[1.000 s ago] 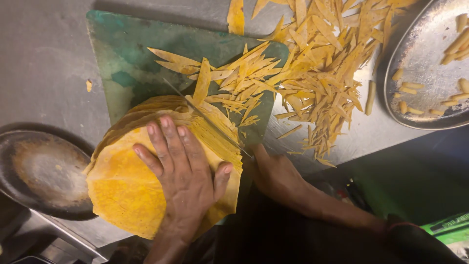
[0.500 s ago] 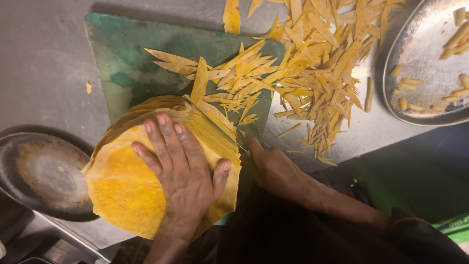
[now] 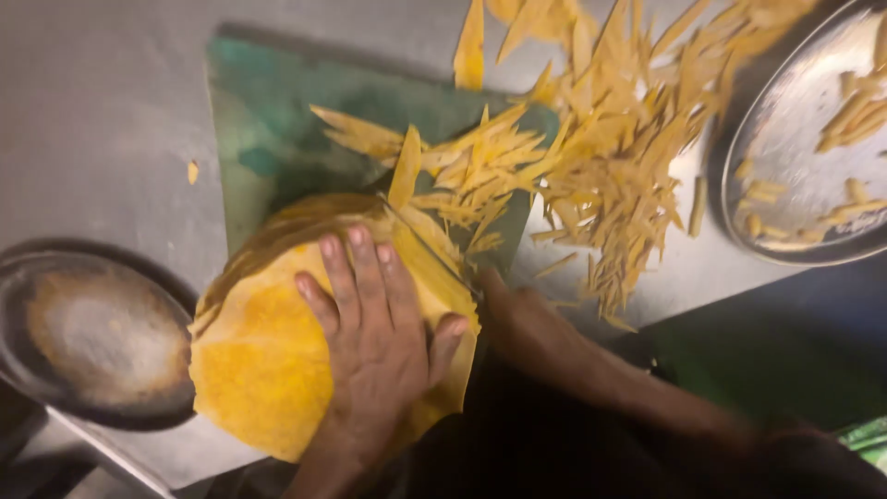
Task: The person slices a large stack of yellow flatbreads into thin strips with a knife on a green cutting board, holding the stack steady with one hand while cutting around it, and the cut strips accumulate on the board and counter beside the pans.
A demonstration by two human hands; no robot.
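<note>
Head view: a stack of round yellow flatbreads [image 3: 268, 370] is seen lying half on a green rectangular cutting board [image 3: 277, 148] and half over the near edge of a grey metal counter [image 3: 102, 102]. The left hand [image 3: 374, 337] is pressed flat on top of the stack, fingers spread and palm down, nothing being gripped. The right hand [image 3: 527, 323] is placed just beside the stack's cut edge and is curled shut around a knife handle, which is mostly hidden; a thin blade [image 3: 430, 245] is laid across the stack's far right edge. Cut yellow strips [image 3: 591, 166] are scattered over the board's right part and the counter beyond it. A round steel plate [image 3: 813, 166] carrying a few strips is seen at the upper right, and a dark round pan [image 3: 92, 337] is set at the left, near the stack
</note>
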